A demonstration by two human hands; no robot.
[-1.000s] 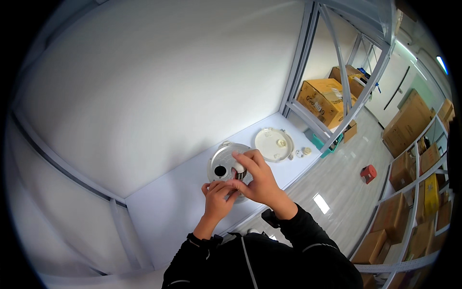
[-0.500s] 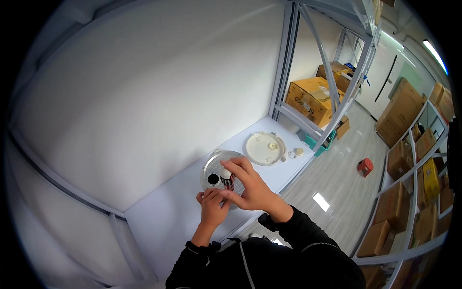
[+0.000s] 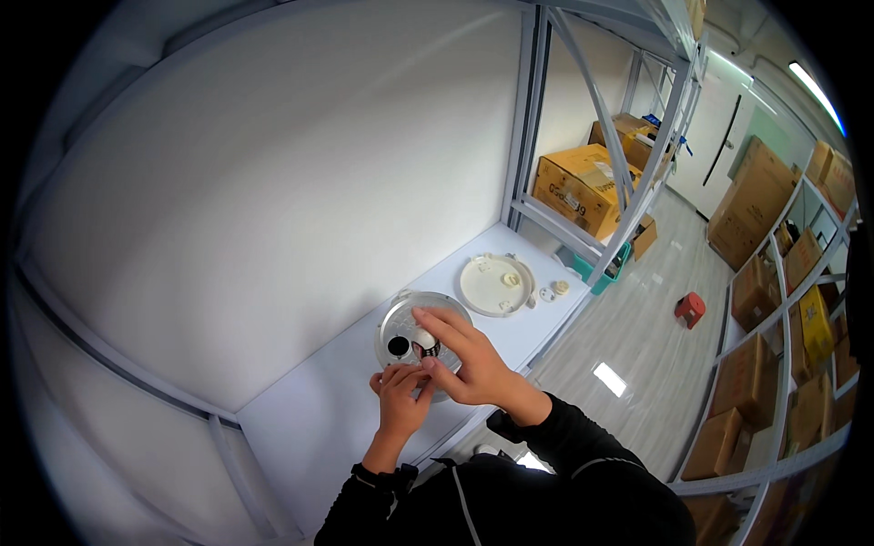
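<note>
My right hand (image 3: 464, 362) is closed round a small bottle (image 3: 426, 346) with a white top and a dark label, above a round metal plate (image 3: 391, 316). The bottle leans, and the fingers cover part of it. My left hand (image 3: 401, 397) is beside it at the plate's near edge, fingers curled together and close to the right thumb. Whatever the left fingertips pinch, if anything, is hidden. A black round disc (image 3: 398, 346) lies on the plate, left of the bottle.
On the white shelf top (image 3: 319, 391), a round cream-coloured cover (image 3: 487, 289) lies right of the plate, with small white parts (image 3: 560, 288) beyond it. Grey frame posts (image 3: 522, 118) rise at the back. A red stool (image 3: 689, 309) stands on the floor at right, near shelves of cardboard boxes.
The bottle leans more than before, and my right fingers have shifted on it. My left hand stays almost in place. The whole view has shifted slightly.
</note>
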